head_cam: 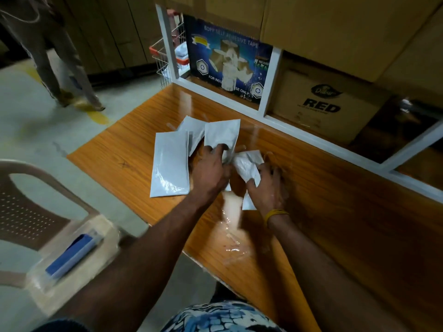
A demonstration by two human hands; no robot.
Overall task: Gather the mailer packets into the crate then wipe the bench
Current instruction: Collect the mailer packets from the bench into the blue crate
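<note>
While both my hands work mid-bench (pixel 335 212), head view: my left hand (pixel 211 168) lies with fingers curled onto an upright-angled mailer packet (pixel 221 135); my right hand (pixel 266 188) pinches a crumpled packet (pixel 247 166). A long flat packet (pixel 170 164) lies left of them, another (pixel 191 128) just beyond. Blur hides finer contact.

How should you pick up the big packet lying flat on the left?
Probably by the near short edge of the big packet, coming from the left. It lies flat on the bench, its left side open, so fingers could slide under and pinch there.
</note>
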